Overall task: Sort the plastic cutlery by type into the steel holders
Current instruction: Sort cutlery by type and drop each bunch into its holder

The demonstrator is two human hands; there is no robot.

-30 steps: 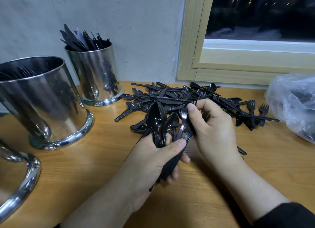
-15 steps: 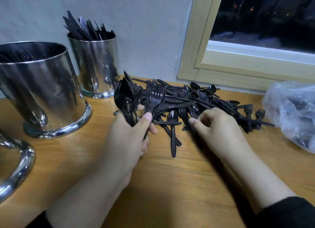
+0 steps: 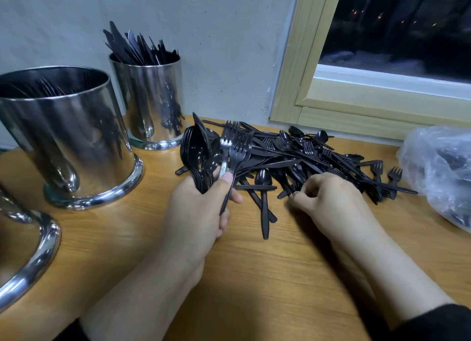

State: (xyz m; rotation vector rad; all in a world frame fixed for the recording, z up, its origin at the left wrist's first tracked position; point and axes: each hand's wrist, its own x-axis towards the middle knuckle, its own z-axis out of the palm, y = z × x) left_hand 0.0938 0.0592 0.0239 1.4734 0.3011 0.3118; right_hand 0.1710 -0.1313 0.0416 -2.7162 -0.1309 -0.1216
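Cutlery (image 3: pixel 300 159), black plastic, lies heaped on the wooden surface (image 3: pixel 254 277) near the window. My left hand (image 3: pixel 201 208) grips a bunch of spoons (image 3: pixel 196 154) and forks (image 3: pixel 235 144), fingers curled tight. My right hand (image 3: pixel 328 198) rests at the heap's edge, fingers bent, pinching at a handle.

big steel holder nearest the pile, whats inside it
Black fork tines show just above the rim of the big steel holder. Its wall hides the handles and how many there are.

Third holder (image 3: pixel 38 249) cut off at left edge; plastic bag (image 3: pixel 443 172) cut off right, contents blurred.
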